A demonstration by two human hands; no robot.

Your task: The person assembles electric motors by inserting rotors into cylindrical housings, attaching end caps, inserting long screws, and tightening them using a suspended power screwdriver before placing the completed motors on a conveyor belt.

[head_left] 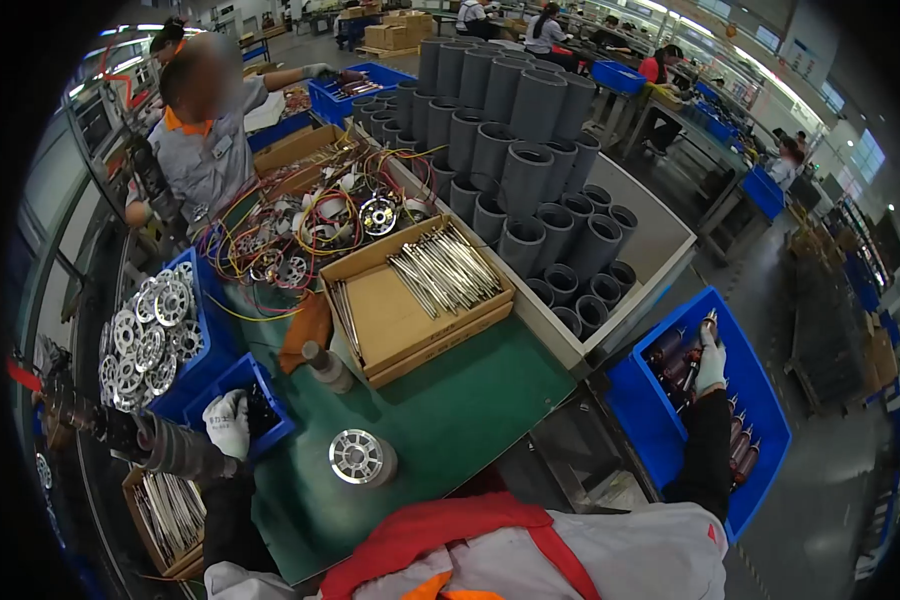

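The right hand (pixel 710 362), in a pale glove, was curled closed on a rotor (pixel 711 316) in the large blue bin (pixel 760 372); its silvery, tapered end showed past the fingers, the rest partly hidden by the glove; reddish-brown, rounded rotors with thin metal shafts lay around and below. The left hand (pixel 227 425), in a printed white glove, was at the small blue bin (pixel 277 432), beside small black pieces (pixel 260 411); its fingertips were hidden, so its opening and hold could not be told. Between the hands, a cylinder (pixel 362 458) with a spoked, bright metal top stood upright on the smooth green tabletop (pixel 450 420), near a cardboard box (pixel 375 290) of slender, shiny rods (pixel 445 270).
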